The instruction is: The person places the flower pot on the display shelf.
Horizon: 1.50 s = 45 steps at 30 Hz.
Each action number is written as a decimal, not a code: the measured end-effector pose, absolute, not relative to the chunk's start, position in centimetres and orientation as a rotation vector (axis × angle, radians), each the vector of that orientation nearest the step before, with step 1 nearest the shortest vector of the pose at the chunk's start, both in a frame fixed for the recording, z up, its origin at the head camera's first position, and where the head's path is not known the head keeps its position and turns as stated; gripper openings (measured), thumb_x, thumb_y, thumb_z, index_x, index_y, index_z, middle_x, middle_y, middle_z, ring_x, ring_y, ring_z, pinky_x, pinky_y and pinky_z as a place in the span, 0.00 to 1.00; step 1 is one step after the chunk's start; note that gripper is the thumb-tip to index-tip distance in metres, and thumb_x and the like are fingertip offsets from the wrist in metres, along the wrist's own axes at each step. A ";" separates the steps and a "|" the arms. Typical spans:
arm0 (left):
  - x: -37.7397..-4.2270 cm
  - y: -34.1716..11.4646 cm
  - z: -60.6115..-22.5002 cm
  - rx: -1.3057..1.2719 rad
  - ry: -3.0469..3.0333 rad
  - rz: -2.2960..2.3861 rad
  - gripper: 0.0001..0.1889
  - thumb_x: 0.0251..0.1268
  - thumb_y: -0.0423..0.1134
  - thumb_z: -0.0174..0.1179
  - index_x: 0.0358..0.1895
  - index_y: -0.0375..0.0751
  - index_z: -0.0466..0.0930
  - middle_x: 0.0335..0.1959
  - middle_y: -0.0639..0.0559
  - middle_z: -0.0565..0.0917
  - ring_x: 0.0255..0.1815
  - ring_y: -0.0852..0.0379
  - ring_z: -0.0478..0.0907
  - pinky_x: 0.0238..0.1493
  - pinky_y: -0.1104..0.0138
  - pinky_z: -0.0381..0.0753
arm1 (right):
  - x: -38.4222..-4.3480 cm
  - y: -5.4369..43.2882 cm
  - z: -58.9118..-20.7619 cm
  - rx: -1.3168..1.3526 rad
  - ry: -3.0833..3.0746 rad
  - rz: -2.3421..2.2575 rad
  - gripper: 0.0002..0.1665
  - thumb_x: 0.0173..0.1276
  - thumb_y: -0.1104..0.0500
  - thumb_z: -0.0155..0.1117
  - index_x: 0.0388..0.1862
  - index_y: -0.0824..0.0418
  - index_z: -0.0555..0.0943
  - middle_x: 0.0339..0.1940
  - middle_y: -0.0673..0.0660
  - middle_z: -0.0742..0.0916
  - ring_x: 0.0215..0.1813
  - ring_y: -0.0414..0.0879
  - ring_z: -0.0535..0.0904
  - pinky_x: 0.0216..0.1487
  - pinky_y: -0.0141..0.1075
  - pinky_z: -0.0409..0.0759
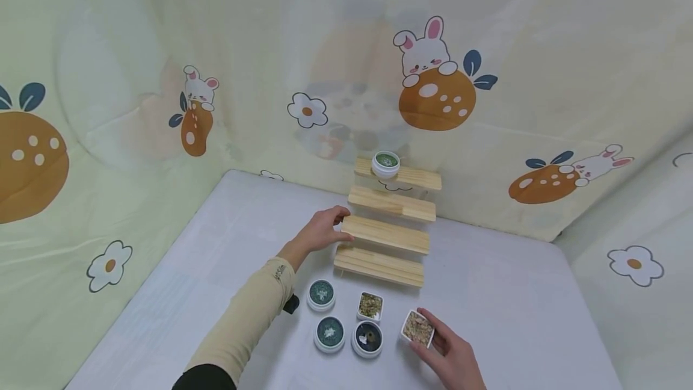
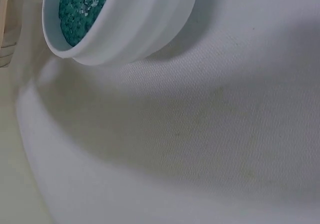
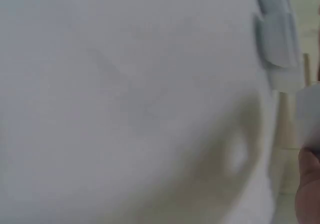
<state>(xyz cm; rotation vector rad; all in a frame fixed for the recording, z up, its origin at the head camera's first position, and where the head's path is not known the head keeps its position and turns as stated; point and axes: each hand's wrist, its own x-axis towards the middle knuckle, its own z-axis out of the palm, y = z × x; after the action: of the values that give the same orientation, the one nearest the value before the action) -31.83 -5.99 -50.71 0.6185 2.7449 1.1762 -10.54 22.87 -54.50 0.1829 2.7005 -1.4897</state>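
A tiered wooden display stand [image 1: 385,235] with several plank steps stands against the back cloth. At its left side, my left hand [image 1: 320,230] grips the end of one of the lower planks between thumb and fingers. Toward the front right, my right hand [image 1: 452,351] pinches a small square white pot [image 1: 418,328] filled with beige, grainy bits. In the right wrist view only the thumb [image 3: 308,174] and a pale side of that pot [image 3: 307,115] show. A round white pot with green filling [image 1: 386,164] sits on the top step.
In front of the stand are two round teal-filled pots [image 1: 321,294], a square pot with greenish-brown bits [image 1: 370,306] and a round dark-filled pot [image 1: 368,338]. The left wrist view shows a teal-filled pot [image 2: 125,24] close up. Printed cloth walls [image 1: 260,65] enclose the white tabletop [image 1: 498,294].
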 end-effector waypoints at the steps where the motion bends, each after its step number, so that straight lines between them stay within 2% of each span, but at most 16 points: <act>1: -31.8 -6.0 -50.8 0.622 2.744 1.179 0.34 0.56 0.46 0.73 0.63 0.35 0.71 0.59 0.43 0.78 0.58 0.49 0.76 0.61 0.61 0.77 | -11.0 23.0 -54.0 0.190 2.708 -1.519 0.43 0.55 0.49 0.77 0.68 0.60 0.73 0.64 0.61 0.79 0.61 0.52 0.78 0.53 0.30 0.81; 9: -31.9 -5.8 -50.9 0.639 2.748 1.170 0.34 0.56 0.47 0.72 0.63 0.35 0.71 0.58 0.43 0.79 0.58 0.49 0.77 0.61 0.61 0.77 | -14.4 23.3 -49.3 0.220 2.696 -1.694 0.48 0.58 0.48 0.75 0.73 0.62 0.65 0.69 0.63 0.74 0.65 0.50 0.73 0.51 0.24 0.79; 20: -32.1 -5.8 -50.4 0.658 2.742 1.157 0.34 0.56 0.47 0.72 0.63 0.35 0.71 0.58 0.43 0.78 0.58 0.49 0.77 0.61 0.61 0.77 | -17.6 22.9 -45.7 0.177 2.742 -1.714 0.48 0.61 0.43 0.72 0.75 0.58 0.64 0.68 0.60 0.75 0.66 0.48 0.73 0.47 0.16 0.76; 30: -32.2 -5.6 -50.3 0.664 2.741 1.147 0.34 0.56 0.46 0.72 0.63 0.34 0.71 0.59 0.42 0.78 0.58 0.48 0.77 0.61 0.61 0.77 | -19.6 22.4 -43.7 0.200 2.749 -1.669 0.49 0.61 0.40 0.70 0.75 0.58 0.63 0.67 0.61 0.77 0.65 0.48 0.74 0.44 0.15 0.76; 38: -31.9 -5.6 -50.2 0.642 2.742 1.160 0.33 0.56 0.45 0.72 0.63 0.34 0.71 0.58 0.42 0.78 0.58 0.48 0.76 0.62 0.61 0.77 | -21.3 22.6 -42.3 0.183 2.772 -1.698 0.45 0.63 0.43 0.70 0.73 0.60 0.66 0.63 0.61 0.80 0.64 0.48 0.76 0.43 0.15 0.76; 45: -31.5 -5.8 -50.4 0.629 2.748 1.186 0.33 0.55 0.44 0.73 0.62 0.33 0.71 0.57 0.41 0.79 0.57 0.47 0.77 0.61 0.60 0.77 | -23.5 22.4 -41.0 0.210 2.841 -1.639 0.43 0.63 0.42 0.69 0.72 0.59 0.68 0.61 0.58 0.82 0.60 0.45 0.76 0.41 0.17 0.75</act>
<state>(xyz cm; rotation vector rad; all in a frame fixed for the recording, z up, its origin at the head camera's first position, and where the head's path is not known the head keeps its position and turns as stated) -31.47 -5.83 -50.40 0.6291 2.7483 1.1859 -23.49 22.41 -41.00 0.2101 2.8406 -1.6387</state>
